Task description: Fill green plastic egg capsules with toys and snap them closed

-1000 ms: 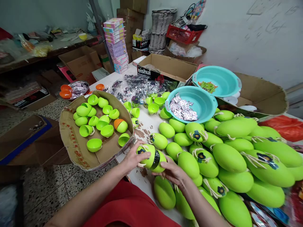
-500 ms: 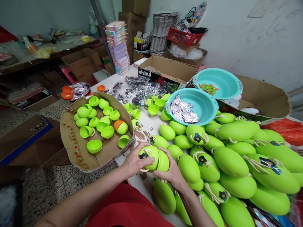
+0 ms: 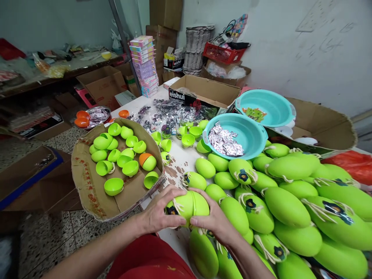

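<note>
- Work piece: a green egg-shaped capsule, two plastic half-shells joined at a seam round the middle, held just above the near edge of the table.
- Grip state: the left hand is closed over the left shell and the right hand over the right shell, palms facing each other. Both hands are wrapped on the capsule; no gap shows at the seam.
- Handling, as a judgement: the shell looks thin, hollow and light — stiff enough to keep its form, yet likely to flex or crack under a hard squeeze. The surface is smooth and may slip.
- Hold points: one palm on each rounded end, fingers clear of the seam. A pale cord and a dark flower patch sit on the left shell; a pinched cord could keep the halves from seating.
- Surroundings: finished capsules lie heaped just to the right; loose half-shells rest in a cardboard tray to the left; a teal basin of foil packets stands beyond.
- Change from one second ago: a dark band showed between the two halves — it is now out of sight, and the halves meet. The capsule sits lower and nearer the body, with the right hand moved from under the shell onto its end.
</note>
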Available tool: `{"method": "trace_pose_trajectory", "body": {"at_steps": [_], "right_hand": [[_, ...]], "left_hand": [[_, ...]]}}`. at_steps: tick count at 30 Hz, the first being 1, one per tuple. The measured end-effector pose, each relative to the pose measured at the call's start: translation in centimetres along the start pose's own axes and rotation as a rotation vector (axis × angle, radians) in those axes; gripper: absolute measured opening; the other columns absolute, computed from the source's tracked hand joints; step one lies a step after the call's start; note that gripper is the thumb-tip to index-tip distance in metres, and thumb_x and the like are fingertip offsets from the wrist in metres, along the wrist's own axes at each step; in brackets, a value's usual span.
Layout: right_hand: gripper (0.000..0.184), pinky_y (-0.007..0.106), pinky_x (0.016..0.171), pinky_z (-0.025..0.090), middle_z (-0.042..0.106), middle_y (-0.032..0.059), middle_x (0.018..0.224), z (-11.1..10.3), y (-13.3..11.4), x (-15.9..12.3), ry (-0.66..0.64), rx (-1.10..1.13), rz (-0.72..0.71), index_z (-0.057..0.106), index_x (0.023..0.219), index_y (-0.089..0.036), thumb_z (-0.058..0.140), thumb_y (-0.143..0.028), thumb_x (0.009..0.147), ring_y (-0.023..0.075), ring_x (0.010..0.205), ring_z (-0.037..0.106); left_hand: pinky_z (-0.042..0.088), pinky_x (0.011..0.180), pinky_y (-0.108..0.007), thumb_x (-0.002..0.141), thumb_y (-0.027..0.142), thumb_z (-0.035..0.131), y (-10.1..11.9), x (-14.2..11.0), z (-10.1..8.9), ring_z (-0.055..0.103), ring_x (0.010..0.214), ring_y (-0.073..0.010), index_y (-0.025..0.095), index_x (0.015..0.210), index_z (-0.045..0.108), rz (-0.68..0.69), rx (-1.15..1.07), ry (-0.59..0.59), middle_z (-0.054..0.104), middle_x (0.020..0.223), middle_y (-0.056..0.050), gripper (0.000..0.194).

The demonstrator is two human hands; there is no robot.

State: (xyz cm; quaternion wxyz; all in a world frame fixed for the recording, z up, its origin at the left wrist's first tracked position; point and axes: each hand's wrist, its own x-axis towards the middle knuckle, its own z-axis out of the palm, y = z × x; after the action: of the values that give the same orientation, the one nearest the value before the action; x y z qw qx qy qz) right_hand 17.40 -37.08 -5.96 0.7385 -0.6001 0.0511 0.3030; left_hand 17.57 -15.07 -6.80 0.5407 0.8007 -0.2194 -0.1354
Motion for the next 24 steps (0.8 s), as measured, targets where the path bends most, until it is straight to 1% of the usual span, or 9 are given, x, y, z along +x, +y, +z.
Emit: {"method": "trace_pose_trajectory", "body": {"at_steps": [3, 6, 9, 11, 14, 16, 18, 21, 24], "right_hand": [[0.079, 0.035, 0.074, 0.053, 0.068, 0.0039, 0.099, -0.1, 0.2, 0.4, -0.057, 0.103, 0.012, 0.056, 0.122, -0.021, 0.087, -0.038, 0.051, 0.0256, 0.087, 0.063], [0.071, 0.035, 0.077, 0.053, 0.068, 0.0051, 0.102, -0.2, 0.6, 0.8, -0.101, 0.183, 0.028, 0.059, 0.119, -0.02, 0.086, -0.037, 0.055, 0.0268, 0.092, 0.063], [0.064, 0.033, 0.077, 0.053, 0.068, 0.0057, 0.101, 0.1, 0.9, 1.1, -0.082, 0.207, 0.027, 0.062, 0.113, -0.019, 0.086, -0.035, 0.056, 0.0265, 0.093, 0.063], [0.063, 0.034, 0.072, 0.054, 0.068, 0.0059, 0.1, 0.4, 1.1, 1.1, -0.089, 0.256, 0.049, 0.06, 0.112, -0.019, 0.085, -0.037, 0.058, 0.0256, 0.088, 0.064], [0.062, 0.032, 0.058, 0.054, 0.067, 0.0057, 0.096, 0.6, 1.2, 1.2, -0.144, 0.289, 0.129, 0.057, 0.113, -0.021, 0.083, -0.042, 0.061, 0.0231, 0.074, 0.065], [0.061, 0.031, 0.054, 0.054, 0.067, 0.0057, 0.095, 0.6, 1.2, 1.2, -0.161, 0.27, 0.169, 0.057, 0.113, -0.021, 0.083, -0.044, 0.062, 0.0232, 0.073, 0.065], [0.06, 0.033, 0.061, 0.055, 0.068, 0.0061, 0.096, 0.6, 1.1, 1.4, -0.155, 0.243, 0.165, 0.06, 0.11, -0.02, 0.084, -0.043, 0.06, 0.0248, 0.079, 0.065], [0.053, 0.035, 0.076, 0.054, 0.071, 0.0076, 0.097, 0.9, 1.1, 1.5, -0.169, 0.165, 0.126, 0.067, 0.103, -0.017, 0.084, -0.043, 0.061, 0.0275, 0.09, 0.065], [0.055, 0.042, 0.083, 0.053, 0.072, 0.0104, 0.103, 1.4, 1.5, 1.4, -0.135, 0.156, 0.152, 0.07, 0.106, -0.019, 0.081, -0.051, 0.062, 0.0325, 0.095, 0.066]], "left_hand": [[0.04, 0.105, -0.04, 0.082, 0.054, 0.067, -0.3, -0.2, -0.1, 0.05, 0.119, -0.0269, 0.023, 0.131, 0.054, 0.108, 0.051, 0.03, 0.051, 0.128, -0.012, 0.06], [0.039, 0.107, -0.04, 0.083, 0.054, 0.067, -0.2, -0.2, -0.3, 0.049, 0.122, -0.0268, 0.024, 0.132, 0.053, 0.094, 0.04, 0.058, 0.05, 0.13, -0.012, 0.059], [0.04, 0.106, -0.04, 0.081, 0.052, 0.068, 0.1, 0.0, -0.7, 0.05, 0.12, -0.0261, 0.024, 0.132, 0.052, 0.072, 0.015, 0.002, 0.052, 0.129, -0.011, 0.06], [0.041, 0.106, -0.039, 0.081, 0.051, 0.069, 0.3, 0.1, -1.0, 0.052, 0.118, -0.0257, 0.023, 0.131, 0.052, 0.078, 0.02, -0.025, 0.053, 0.128, -0.011, 0.06], [0.041, 0.106, -0.039, 0.079, 0.052, 0.069, 0.5, 0.0, -1.3, 0.052, 0.117, -0.0259, 0.023, 0.129, 0.054, 0.069, 0.037, -0.049, 0.054, 0.127, -0.011, 0.06], [0.042, 0.105, -0.041, 0.077, 0.054, 0.07, 0.5, -0.2, -1.4, 0.053, 0.116, -0.0269, 0.023, 0.127, 0.056, 0.06, 0.018, -0.058, 0.055, 0.125, -0.011, 0.061], [0.042, 0.104, -0.042, 0.075, 0.056, 0.072, 0.4, -0.5, -1.3, 0.053, 0.115, -0.0276, 0.023, 0.125, 0.057, 0.056, -0.021, -0.032, 0.056, 0.124, -0.011, 0.063], [0.043, 0.101, -0.041, 0.072, 0.059, 0.074, 0.4, -1.0, -1.1, 0.055, 0.11, -0.0269, 0.022, 0.123, 0.059, 0.045, -0.062, 0.032, 0.057, 0.12, -0.011, 0.065], [0.046, 0.094, -0.037, 0.069, 0.064, 0.074, 1.1, -1.4, -1.2, 0.057, 0.101, -0.0243, 0.022, 0.121, 0.062, -0.02, -0.054, 0.046, 0.059, 0.11, -0.008, 0.069]]}}
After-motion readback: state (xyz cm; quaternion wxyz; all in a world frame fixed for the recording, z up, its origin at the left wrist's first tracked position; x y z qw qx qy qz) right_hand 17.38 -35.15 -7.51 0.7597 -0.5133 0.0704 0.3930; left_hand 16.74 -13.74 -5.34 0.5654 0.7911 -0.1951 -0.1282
